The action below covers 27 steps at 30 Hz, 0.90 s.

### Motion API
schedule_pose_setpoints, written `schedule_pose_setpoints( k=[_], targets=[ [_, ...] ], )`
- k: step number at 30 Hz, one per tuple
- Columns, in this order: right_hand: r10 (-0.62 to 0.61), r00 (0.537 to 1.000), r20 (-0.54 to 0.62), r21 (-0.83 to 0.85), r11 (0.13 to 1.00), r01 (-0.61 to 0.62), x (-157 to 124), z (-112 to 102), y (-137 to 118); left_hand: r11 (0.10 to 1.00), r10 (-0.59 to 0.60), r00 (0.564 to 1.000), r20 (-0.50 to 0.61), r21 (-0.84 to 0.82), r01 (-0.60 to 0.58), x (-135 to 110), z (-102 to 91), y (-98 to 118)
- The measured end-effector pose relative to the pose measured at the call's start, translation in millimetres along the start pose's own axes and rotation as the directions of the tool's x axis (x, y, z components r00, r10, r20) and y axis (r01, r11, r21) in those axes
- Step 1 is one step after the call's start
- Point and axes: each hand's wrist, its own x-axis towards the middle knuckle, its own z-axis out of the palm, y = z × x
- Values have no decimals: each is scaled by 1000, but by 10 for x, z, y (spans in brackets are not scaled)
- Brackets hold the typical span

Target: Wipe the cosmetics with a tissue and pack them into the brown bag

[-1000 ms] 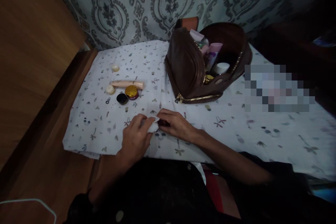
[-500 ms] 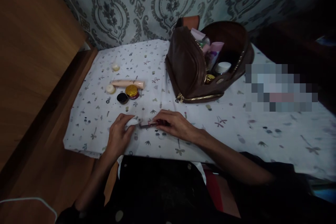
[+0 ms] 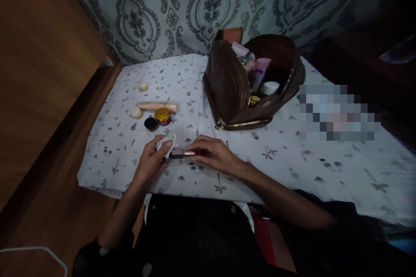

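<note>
My left hand [image 3: 152, 159] is closed round a crumpled white cloth or tissue [image 3: 164, 143]. In my right hand [image 3: 211, 152] I pinch a slim cosmetic container [image 3: 180, 153], dark at its left end and reddish with a pale shine toward my fingers. The cloth meets the container's dark end. My right fingers hide its other end. Just beyond my hands are a black-lidded jar [image 3: 151, 124], a gold-lidded jar [image 3: 163, 116] and a peach tube [image 3: 159, 107] lying on its side. Two small cream-coloured pots stand near them, one pot [image 3: 137, 113] close to the tube, another pot [image 3: 143, 86] farther back.
An open brown bag [image 3: 227, 86] holds several tubes and bottles, including a white-capped bottle [image 3: 270, 88]. It stands on the patterned white cloth cover [image 3: 276, 173]. A pixelated patch hides something at right. Wooden furniture [image 3: 42, 52] rises on the left, a patterned curtain or wall covering [image 3: 211, 4] behind.
My left hand has turned, and the white cloth now bunches up over its thumb and against the container's dark end. My right hand keeps its pinch. The view has shifted slightly.
</note>
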Motion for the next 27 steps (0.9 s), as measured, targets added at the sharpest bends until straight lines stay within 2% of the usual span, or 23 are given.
schedule_pose_setpoints(
  k=[3,6,9,12,15,17,19,23,27],
  targets=[
    [111,993,-47,209,973,-99,30,14,-59,977,-42,999,-23,-209,37,34,130,97],
    [244,970,-11,441,871,-215,50,42,-98,952,-36,994,-104,-305,2,33,327,134],
    [318,948,23,609,747,-266,66,68,-108,958,-15,983,-185,-285,-39,23,488,96],
    [350,937,11,682,683,-262,91,69,-109,978,155,984,-92,-124,-166,23,555,38],
    [381,916,-127,650,730,-213,119,47,-101,949,314,949,-1,24,-314,34,565,-16],
    [390,890,-237,590,785,-188,132,37,-77,945,325,945,37,21,-326,47,573,-60],
    [397,868,-299,551,814,-183,133,42,-39,957,288,955,70,-51,-285,64,587,-109],
    [399,863,-310,551,815,-179,98,58,-10,962,260,957,126,-116,-246,99,569,-150],
    [345,907,-242,529,831,-175,36,-66,-152,972,227,966,127,39,-234,99,448,-51]
  ],
)
